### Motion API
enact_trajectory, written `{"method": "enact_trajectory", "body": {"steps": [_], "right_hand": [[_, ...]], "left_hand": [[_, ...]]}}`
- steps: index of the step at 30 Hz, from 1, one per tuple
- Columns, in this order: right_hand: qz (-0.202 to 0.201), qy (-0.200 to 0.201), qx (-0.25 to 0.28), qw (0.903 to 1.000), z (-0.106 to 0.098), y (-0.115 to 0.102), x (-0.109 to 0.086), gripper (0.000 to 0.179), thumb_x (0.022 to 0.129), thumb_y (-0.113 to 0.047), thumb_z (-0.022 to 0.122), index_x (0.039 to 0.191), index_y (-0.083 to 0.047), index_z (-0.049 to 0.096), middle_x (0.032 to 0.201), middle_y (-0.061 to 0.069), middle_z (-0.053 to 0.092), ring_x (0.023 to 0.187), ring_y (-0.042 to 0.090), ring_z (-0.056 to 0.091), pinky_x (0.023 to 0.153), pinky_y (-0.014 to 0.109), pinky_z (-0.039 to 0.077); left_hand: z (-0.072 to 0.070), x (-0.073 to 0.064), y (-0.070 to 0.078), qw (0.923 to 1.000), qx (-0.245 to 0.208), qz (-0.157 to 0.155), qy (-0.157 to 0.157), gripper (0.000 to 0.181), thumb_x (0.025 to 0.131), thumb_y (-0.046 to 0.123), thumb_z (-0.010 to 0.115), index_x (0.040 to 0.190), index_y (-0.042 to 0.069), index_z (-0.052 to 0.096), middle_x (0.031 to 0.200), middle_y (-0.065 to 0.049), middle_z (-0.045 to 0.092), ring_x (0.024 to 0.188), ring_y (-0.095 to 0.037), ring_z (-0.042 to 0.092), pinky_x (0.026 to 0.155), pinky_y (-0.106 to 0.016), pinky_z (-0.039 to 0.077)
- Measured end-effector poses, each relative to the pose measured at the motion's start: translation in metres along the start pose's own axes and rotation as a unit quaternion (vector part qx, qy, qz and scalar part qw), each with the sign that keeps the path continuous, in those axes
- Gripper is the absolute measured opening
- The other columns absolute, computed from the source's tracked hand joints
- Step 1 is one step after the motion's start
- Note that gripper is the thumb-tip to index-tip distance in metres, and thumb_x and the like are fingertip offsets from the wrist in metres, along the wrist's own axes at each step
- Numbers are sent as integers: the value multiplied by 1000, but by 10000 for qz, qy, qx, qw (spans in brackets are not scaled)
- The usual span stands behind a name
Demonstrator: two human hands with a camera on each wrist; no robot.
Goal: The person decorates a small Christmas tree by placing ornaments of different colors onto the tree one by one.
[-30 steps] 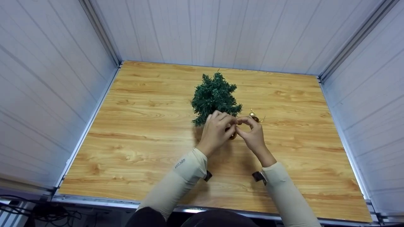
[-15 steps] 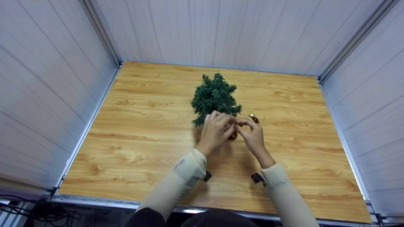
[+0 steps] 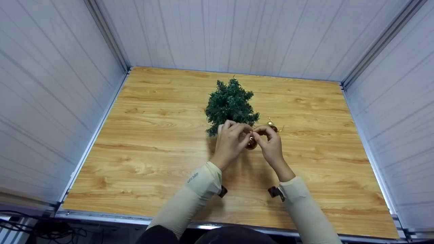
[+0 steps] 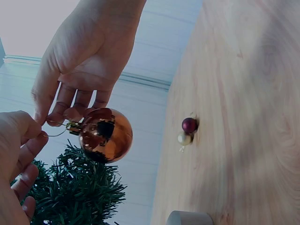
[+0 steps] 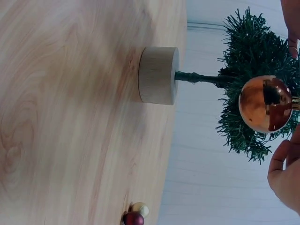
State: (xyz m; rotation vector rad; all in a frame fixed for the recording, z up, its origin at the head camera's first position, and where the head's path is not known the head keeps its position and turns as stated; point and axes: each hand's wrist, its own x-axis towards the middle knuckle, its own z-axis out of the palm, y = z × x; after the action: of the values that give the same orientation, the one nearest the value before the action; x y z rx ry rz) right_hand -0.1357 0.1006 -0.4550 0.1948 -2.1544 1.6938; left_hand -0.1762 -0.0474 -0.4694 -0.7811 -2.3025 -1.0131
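Observation:
A shiny copper-coloured Christmas bauble (image 4: 106, 136) hangs in front of a small green artificial Christmas tree (image 3: 230, 103). Its thin string loop (image 4: 57, 134) runs from a gold cap to the fingertips of both hands. My left hand (image 3: 229, 142) pinches this loop between thumb and forefinger, the other fingers loosely bent. From the other side my right hand (image 3: 273, 147) pinches the loop too, its fingertips meeting the left ones. In the right wrist view the tree's round wooden base (image 5: 158, 76) stands on the table, below the bauble.
To the right of the tree, a dark red bauble (image 4: 189, 125) and a pale gold bauble (image 4: 183, 138) lie side by side on the wooden table (image 3: 152, 162). White panel walls (image 3: 217, 37) enclose the back and both sides.
The copper bauble shows more fully below the fingers now. Both hands have shifted slightly, fingertips still together at the loop. The tree stays in place.

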Motion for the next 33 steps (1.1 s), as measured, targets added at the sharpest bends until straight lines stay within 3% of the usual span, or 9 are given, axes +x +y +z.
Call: {"method": "enact_trajectory", "body": {"steps": [5, 12, 23, 33], "right_hand": [[-87, -5, 12, 10000, 1, -2, 0, 9, 90, 5, 65, 94, 12, 64, 90, -3, 65, 85, 7, 60, 84, 24, 46], [-186, -58, 123, 9997, 2, -1, -2, 9, 91, 4, 64, 95, 12, 63, 90, 5, 66, 85, 7, 60, 83, 24, 46], [-191, -24, 172, 9997, 2, 1, -4, 10, 90, 6, 64, 94, 15, 62, 88, -6, 64, 84, 7, 60, 82, 26, 47], [-62, -19, 73, 10000, 2, 1, -5, 13, 90, 5, 64, 96, 16, 62, 89, 1, 65, 84, 7, 60, 83, 28, 47]], "left_hand": [[1, -3, 0, 10000, -20, -48, 54, 11, 87, 25, 73, 97, 22, 71, 92, 11, 74, 92, -13, 53, 83, -36, 36], [4, -9, -2, 9999, 57, -116, 28, 10, 88, 28, 73, 96, 22, 73, 92, 10, 75, 94, -15, 54, 84, -37, 34], [3, -11, -2, 9998, -54, -164, 95, 9, 92, 32, 69, 94, 23, 71, 93, 12, 74, 94, -15, 53, 85, -38, 33], [2, -9, 1, 9994, -200, -266, 135, 13, 93, 33, 67, 96, 21, 72, 96, 11, 73, 94, -15, 53, 86, -38, 33]]}}
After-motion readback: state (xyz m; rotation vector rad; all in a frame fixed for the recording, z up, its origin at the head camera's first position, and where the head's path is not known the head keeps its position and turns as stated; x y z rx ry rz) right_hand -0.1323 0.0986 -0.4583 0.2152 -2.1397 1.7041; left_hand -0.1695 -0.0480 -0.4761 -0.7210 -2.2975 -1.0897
